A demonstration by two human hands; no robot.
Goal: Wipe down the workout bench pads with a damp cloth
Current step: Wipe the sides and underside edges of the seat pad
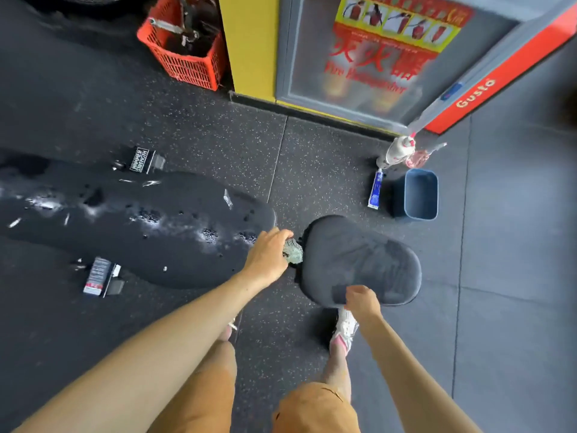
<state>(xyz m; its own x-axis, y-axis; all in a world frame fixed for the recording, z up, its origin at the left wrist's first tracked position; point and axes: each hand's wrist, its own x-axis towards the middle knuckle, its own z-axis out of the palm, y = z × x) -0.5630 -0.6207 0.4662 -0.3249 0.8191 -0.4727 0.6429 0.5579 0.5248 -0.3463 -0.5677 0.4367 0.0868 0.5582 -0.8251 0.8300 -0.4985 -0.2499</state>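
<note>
- Orange-brown shorts (315, 407) and two bare forearms fill the near foreground; the person stands over the bench, facing down.
- White-and-pink shoe (345, 328), planted on the speckled rubber floor (218, 135), just below the near rim of the seat pad.
- Right hand (362, 300): fingers curled over the near rim of the seat pad (362, 257), gripping it. This pad is rounded and dark grey, with darker patches across its surface.
- Left hand (268, 254): fingers closed round a bunched greenish-grey cloth (293, 252). The cloth sits in the gap between the two pads, touching the left edge of the seat pad.
- Back pad (156, 226): long and black, running off to the left, with beads and streaks of wet shine along its surface.
- Bench frame label (142, 160), reading "Hammer Strength", shows beyond the back pad.
- Blue bucket (421, 195) stands on the floor beyond the seat pad, with a white-and-blue tube (375, 190) lying just beside its left wall.
- Spray bottle (398, 151), white with red at the top, stands just behind the tube.
- Red crate (184, 54), far left, holds dark metal items too blurred to name.
- Fire extinguisher cabinet (359, 51) stands against a yellow wall, its glass front carrying a red-and-yellow poster.
- Red unit (499, 76) marked "Gusto", far right.
</note>
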